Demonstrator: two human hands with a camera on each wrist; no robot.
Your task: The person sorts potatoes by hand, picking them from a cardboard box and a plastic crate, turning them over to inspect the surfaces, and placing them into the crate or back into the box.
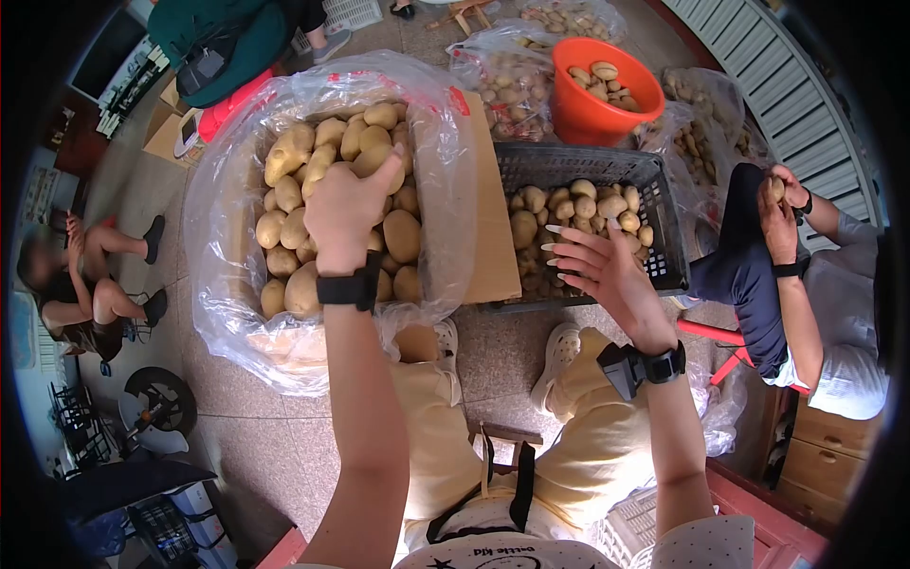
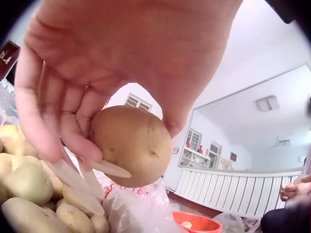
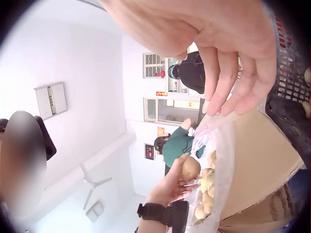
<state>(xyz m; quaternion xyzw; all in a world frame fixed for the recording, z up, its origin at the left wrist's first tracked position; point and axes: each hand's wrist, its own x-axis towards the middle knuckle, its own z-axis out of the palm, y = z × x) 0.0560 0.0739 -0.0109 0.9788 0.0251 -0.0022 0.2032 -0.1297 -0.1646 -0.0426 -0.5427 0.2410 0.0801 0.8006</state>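
Note:
My left hand is over a cardboard box lined with clear plastic and heaped with potatoes. Between its thumb and long-nailed fingers it grips a single round potato, seen plainly in the left wrist view; from above, the back of the hand hides most of it. To the right, my right hand hovers palm-up over the near side of a black plastic crate that contains smaller potatoes. Its fingers are extended and loosely spread, with nothing in them.
Behind the crate stands an orange bucket with potatoes in it, among clear bags of potatoes. A seated person at right handles a potato; another person sits at far left. A white radiator runs along the back right.

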